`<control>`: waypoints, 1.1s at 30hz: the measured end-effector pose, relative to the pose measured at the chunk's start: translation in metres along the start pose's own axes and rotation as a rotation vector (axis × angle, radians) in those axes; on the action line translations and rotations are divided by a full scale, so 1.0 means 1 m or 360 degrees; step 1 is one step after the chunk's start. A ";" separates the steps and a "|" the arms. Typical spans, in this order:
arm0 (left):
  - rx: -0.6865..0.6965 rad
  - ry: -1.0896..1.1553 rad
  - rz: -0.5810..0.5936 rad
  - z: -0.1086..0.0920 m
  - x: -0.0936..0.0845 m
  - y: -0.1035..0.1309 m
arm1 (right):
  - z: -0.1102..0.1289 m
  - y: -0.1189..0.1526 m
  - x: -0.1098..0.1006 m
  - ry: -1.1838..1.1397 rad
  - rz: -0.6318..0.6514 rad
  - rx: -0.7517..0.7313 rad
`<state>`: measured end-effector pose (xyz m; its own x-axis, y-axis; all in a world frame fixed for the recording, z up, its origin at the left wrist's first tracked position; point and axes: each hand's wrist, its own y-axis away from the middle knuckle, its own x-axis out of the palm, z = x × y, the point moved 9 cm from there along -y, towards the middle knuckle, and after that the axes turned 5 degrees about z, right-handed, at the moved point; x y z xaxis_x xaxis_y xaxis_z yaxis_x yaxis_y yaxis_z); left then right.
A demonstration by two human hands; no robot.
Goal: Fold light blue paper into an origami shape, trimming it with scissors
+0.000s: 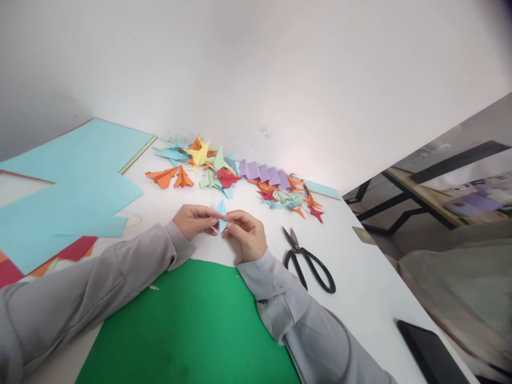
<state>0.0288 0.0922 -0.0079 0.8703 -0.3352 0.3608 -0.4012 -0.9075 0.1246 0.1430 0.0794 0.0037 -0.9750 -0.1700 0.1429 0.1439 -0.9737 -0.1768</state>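
Between my two hands is a small light-blue folded paper (222, 209), a narrow diamond with its point upward. My left hand (196, 221) pinches its left edge between thumb and fingers. On the other side, my right hand (247, 233) grips the right edge with thumb and forefinger. The paper is held just above the white table, beyond the far edge of a green sheet (180, 325). Black-handled scissors (306, 256) lie to the right of my right hand, blades slightly apart and pointing away.
Folded paper pieces in several colours (200, 156) are heaped by the wall, beside a purple pleated strip (264, 173). Large light-blue sheets (76, 197) cover the left side. A dark phone-like device (432, 352) lies near the table's right edge.
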 end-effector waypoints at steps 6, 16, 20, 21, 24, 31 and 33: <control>0.0146 -0.0244 -0.0061 -0.015 0.006 0.008 | -0.007 0.000 -0.002 -0.0135 0.0005 0.0094; 0.0430 -0.0442 -0.0119 -0.028 0.005 0.012 | -0.004 0.000 -0.001 -0.0069 0.0009 0.0091; 0.0274 -0.0395 -0.0142 -0.024 0.002 0.011 | -0.005 0.000 -0.001 -0.0026 0.0005 0.0090; 0.0207 -0.0379 -0.0153 -0.022 0.001 0.011 | -0.006 0.000 -0.001 -0.0021 0.0004 0.0091; 0.0054 -0.0308 -0.0160 -0.017 0.000 0.011 | -0.004 0.000 -0.002 0.0009 -0.0007 0.0082; 0.0001 -0.0310 -0.0138 -0.015 0.001 0.011 | 0.000 0.001 0.002 0.0082 -0.0031 0.0095; -0.0001 -0.0278 -0.0118 -0.014 0.001 0.010 | 0.000 0.002 0.003 0.0096 -0.0040 0.0106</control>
<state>0.0220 0.0859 0.0065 0.9338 -0.3066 0.1845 -0.3344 -0.9311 0.1455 0.1406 0.0772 0.0039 -0.9866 -0.1382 0.0873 0.1284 -0.9858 -0.1085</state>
